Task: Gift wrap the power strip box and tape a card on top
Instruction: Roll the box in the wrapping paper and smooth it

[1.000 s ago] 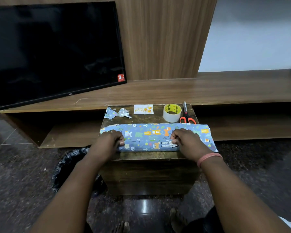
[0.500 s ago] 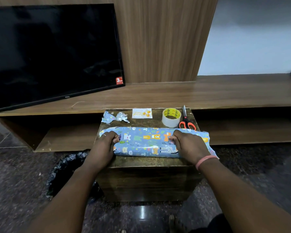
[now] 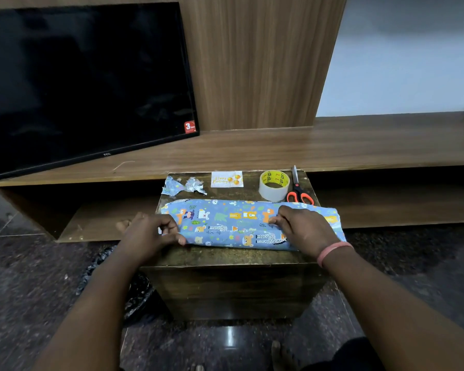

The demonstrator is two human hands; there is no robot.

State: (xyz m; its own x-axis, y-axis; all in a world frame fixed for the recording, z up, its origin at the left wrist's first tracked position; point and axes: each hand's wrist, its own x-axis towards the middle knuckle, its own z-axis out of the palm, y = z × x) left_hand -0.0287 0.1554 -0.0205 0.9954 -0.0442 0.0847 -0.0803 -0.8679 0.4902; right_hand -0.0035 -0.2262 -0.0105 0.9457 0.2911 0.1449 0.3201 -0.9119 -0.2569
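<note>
The long box wrapped in blue animal-print paper (image 3: 233,223) lies across a small dark wooden stand (image 3: 233,258). My left hand (image 3: 150,232) grips the paper at the box's left end with curled fingers and thumb. My right hand (image 3: 306,231) lies on the right part of the box, its fingers curled and pinching the paper's seam. Behind the box lie a small white birthday card (image 3: 227,179), a roll of clear tape (image 3: 274,184) and orange-handled scissors (image 3: 298,192).
Crumpled paper scraps (image 3: 182,186) lie at the stand's back left. A black bin bag (image 3: 134,290) sits on the floor to the left. Behind is a low wooden shelf unit (image 3: 332,145) with a leaning black TV (image 3: 83,81). My bare feet (image 3: 281,352) are below.
My left hand has slid outward to the left end of the box. The right hand has stayed on the right part. The camera has moved closer.
</note>
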